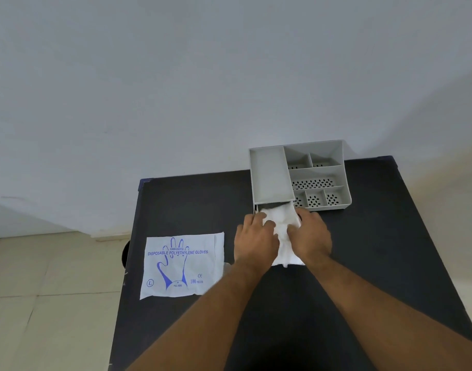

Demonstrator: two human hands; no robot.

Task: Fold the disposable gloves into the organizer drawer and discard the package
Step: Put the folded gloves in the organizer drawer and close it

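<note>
A bundle of white, crinkled disposable gloves (pixel 281 223) lies half inside the pulled-out drawer at the front left of the grey organizer (pixel 269 172). My left hand (pixel 255 238) grips the bundle's left side and my right hand (pixel 311 235) grips its right side, fingers curled into the plastic. The near end of the bundle sticks out toward me between my wrists. The drawer itself is mostly hidden under the gloves and my hands. The flat white glove package (pixel 181 265), printed in blue with a hand outline, rests on the table to the left.
The black table (pixel 376 250) carries everything; its left edge runs just past the package. The organizer's right half has several perforated compartments (pixel 313 183). A white wall stands behind, pale floor tiles (pixel 47 303) lie to the left, with a dark round object at the table's left edge.
</note>
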